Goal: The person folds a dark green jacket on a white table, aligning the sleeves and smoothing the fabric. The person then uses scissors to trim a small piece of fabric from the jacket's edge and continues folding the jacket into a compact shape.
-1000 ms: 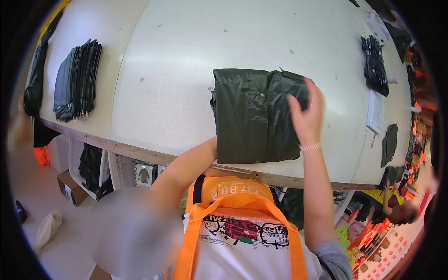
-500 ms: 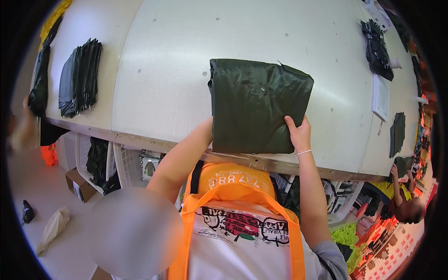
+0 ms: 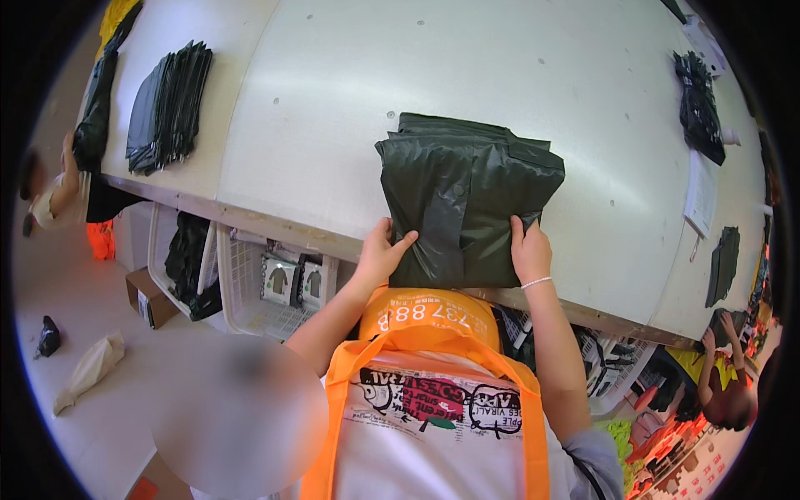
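A folded dark green garment (image 3: 467, 200) of thin, shiny fabric is in front of me, at the near edge of the white table (image 3: 317, 125). A front strip with a round snap shows on its upper face. Further folded layers stick out past its far edge; whether they belong to the same piece I cannot tell. My left hand (image 3: 385, 252) grips the near left side, thumb on top. My right hand (image 3: 531, 250) holds the right side the same way. The fingers underneath are hidden in both cases.
At the table's left lies a row of dark folded pieces (image 3: 169, 108). A dark bundle (image 3: 700, 108), a paper sheet (image 3: 701, 193) and a dark folded piece (image 3: 723, 267) lie at the right. White baskets (image 3: 237, 287) stand beneath. Other people work at both ends.
The garment now shows its snap strip in place of a plain face, with layers showing behind it. My left hand, hidden before, has come into view on the left edge.
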{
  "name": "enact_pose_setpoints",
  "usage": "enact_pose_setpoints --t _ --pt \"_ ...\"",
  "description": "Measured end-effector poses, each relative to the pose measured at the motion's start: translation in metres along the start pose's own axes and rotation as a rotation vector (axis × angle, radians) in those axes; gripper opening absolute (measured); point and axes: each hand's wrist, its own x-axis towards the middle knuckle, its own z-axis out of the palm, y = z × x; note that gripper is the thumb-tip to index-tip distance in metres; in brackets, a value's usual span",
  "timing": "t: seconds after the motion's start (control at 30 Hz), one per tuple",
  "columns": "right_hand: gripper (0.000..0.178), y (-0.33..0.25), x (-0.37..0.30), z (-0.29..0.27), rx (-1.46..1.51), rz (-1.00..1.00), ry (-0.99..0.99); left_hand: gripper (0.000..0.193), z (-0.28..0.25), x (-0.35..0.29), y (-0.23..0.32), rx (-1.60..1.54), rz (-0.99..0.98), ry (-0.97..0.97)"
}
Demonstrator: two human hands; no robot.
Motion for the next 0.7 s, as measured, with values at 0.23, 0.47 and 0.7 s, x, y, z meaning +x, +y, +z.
enact_pose_setpoints --t 0.23,0.47,0.7 --pt "0.074 -0.013 0.092 -0.049 0.673 0.117 -0.105 0.072 -0.038 0.084 0.089 -0.191 -0.041 -0.015" --pt "0.038 -0.004 0.183 -0.056 1.241 0.305 -0.455 0.039 -0.004 0.157 0.161 -0.440 -0.185 -0.254" --pt "0.031 -0.049 0.108 -0.154 1.172 -0.389 -0.167 0.044 -0.034 0.046 0.260 0.105 0.598 -0.223"
